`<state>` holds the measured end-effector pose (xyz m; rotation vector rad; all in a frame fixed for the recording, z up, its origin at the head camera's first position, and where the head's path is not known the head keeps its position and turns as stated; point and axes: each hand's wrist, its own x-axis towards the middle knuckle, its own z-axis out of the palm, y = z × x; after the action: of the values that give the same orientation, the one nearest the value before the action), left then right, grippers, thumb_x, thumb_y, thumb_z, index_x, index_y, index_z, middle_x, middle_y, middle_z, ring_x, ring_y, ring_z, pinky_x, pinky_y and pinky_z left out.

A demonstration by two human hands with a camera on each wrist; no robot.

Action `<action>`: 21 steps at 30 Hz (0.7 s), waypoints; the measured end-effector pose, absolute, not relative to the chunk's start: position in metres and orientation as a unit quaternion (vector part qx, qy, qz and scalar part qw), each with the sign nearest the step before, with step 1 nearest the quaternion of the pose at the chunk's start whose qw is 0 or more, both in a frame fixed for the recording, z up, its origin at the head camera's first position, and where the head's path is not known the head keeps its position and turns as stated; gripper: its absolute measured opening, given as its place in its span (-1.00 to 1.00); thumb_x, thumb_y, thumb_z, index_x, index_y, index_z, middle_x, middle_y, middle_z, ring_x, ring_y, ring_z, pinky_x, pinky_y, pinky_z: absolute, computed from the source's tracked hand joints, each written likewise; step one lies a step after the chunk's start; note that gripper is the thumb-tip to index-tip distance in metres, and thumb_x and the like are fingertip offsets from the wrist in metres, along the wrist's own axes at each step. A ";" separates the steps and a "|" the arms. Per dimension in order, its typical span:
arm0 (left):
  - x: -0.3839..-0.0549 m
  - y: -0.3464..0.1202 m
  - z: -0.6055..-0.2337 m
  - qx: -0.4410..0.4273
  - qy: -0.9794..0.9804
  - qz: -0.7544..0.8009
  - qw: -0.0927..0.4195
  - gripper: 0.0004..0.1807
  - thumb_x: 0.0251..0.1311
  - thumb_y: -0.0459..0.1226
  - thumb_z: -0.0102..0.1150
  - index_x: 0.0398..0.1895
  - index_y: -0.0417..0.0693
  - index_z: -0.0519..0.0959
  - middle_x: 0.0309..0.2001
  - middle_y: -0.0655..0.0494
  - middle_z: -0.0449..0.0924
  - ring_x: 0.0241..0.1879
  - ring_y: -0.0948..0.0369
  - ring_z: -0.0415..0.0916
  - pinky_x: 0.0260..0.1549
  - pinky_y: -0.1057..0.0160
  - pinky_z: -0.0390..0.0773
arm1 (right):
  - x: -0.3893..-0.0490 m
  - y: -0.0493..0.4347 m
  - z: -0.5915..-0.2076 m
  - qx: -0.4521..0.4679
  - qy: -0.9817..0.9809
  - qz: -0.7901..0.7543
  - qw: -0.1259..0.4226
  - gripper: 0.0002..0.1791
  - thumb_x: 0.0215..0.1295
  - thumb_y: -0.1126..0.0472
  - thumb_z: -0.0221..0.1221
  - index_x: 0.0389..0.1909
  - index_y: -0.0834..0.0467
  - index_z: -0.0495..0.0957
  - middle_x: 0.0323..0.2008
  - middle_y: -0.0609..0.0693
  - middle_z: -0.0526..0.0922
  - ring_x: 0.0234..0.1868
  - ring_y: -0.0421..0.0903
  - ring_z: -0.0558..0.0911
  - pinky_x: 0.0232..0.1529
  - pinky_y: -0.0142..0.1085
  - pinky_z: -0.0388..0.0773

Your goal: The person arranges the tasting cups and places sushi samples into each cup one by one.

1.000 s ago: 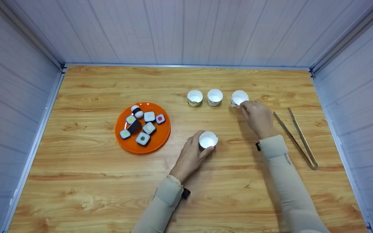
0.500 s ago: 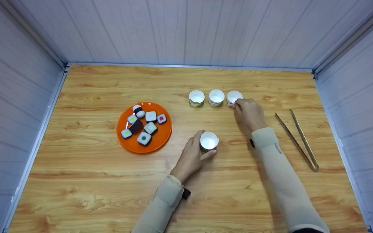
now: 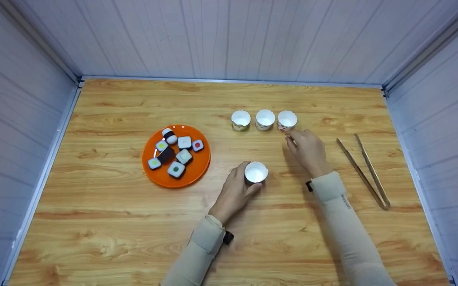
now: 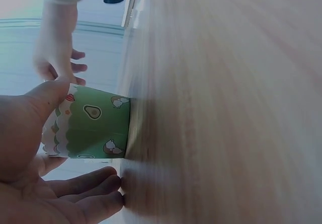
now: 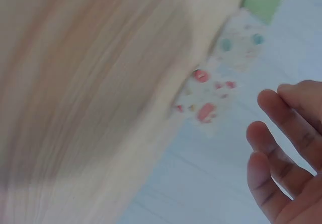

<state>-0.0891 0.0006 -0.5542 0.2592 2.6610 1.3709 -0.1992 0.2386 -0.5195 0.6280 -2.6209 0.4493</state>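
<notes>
"What covers your arms?"
"Beige sleeves (image 3: pixel 192 258), folded into thick cuffs (image 3: pixel 208 232) behind my left hand (image 3: pixel 231 196) and right hand (image 3: pixel 309 153)."
"Anything else?"
"A small black block (image 3: pixel 228 238) at each wrist, and a dark marking (image 3: pixel 346 201) on my right sleeve (image 3: pixel 356 238), too blurred to read."

Gap right of plate (image 3: pixel 198 167), cup row (image 3: pixel 265 119) beyond

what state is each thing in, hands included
Avocado-print cup: upright, empty
Red-patterned cup: upright, empty
Teal-dotted cup: upright, empty
Green row cup: upright, empty
Left hand: gripping the avocado-print cup
Right hand: fingers loosely curved, holding nothing
Orange plate: bearing eight sushi pieces
Metal tongs: lying flat, arms spread
</notes>
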 end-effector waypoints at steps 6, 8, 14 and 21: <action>-0.089 0.001 -0.553 0.089 0.887 0.448 0.065 -0.23 0.26 -0.06 0.34 0.45 -0.02 0.22 0.24 -0.18 0.40 0.24 -0.03 0.38 0.22 -0.04 0.41 | -0.161 0.230 -0.508 0.283 -0.920 0.198 0.185 -0.89 0.32 0.31 0.30 -0.18 0.21 0.73 -0.34 0.07 0.75 -0.44 -0.03 0.63 -0.47 -0.19 0.61; -0.089 0.000 -0.553 0.091 0.888 0.446 0.062 -0.23 0.26 -0.06 0.34 0.45 -0.03 0.22 0.24 -0.19 0.40 0.24 -0.04 0.38 0.22 -0.05 0.41 | -0.149 0.226 -0.506 0.307 -0.909 0.219 0.177 -0.89 0.31 0.32 0.32 -0.17 0.20 0.73 -0.34 0.05 0.74 -0.42 -0.05 0.64 -0.44 -0.21 0.62; -0.089 0.000 -0.553 0.093 0.889 0.445 0.053 -0.24 0.26 -0.07 0.35 0.44 -0.06 0.23 0.23 -0.21 0.40 0.23 -0.08 0.39 0.21 -0.07 0.41 | -0.126 0.217 -0.506 0.377 -0.874 0.269 0.144 -0.81 0.21 0.37 0.38 -0.15 0.16 0.74 -0.37 -0.03 0.70 -0.41 -0.10 0.61 -0.43 -0.22 0.60; -0.088 0.001 -0.554 0.098 0.889 0.444 0.047 -0.25 0.28 -0.07 0.34 0.43 -0.07 0.23 0.22 -0.23 0.40 0.22 -0.09 0.40 0.20 -0.07 0.42 | -0.119 0.212 -0.511 0.396 -0.871 0.266 0.114 -0.78 0.19 0.37 0.40 -0.13 0.15 0.74 -0.36 -0.03 0.69 -0.38 -0.12 0.60 -0.40 -0.23 0.60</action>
<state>-0.0880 0.0006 -0.5537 0.2997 2.7144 1.3549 -0.1190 0.2121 -0.5112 1.1619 -2.5551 0.7791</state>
